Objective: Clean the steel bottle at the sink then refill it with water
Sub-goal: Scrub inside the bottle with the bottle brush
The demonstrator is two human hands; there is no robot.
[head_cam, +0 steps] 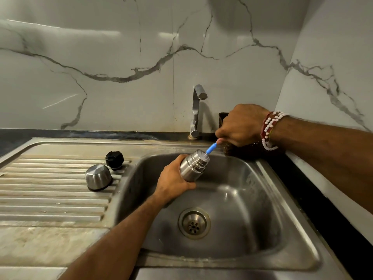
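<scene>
Steel bottle, cylindrical and uncapped (192, 166), tilts over the stainless sink basin's (262, 199) back-left corner, its body gripped by the left hand (173, 178). The right hand (240, 126) clasps a blue-handled bottle brush (211, 148) pushed into its mouth. Hard scrubbing could jerk the bottle loose.

count — bottle (192, 165) 1 | brush (211, 148) 1 | steel cup (98, 177) 1 | black stopper (114, 159) 1 | tap (195, 110) 1
</scene>
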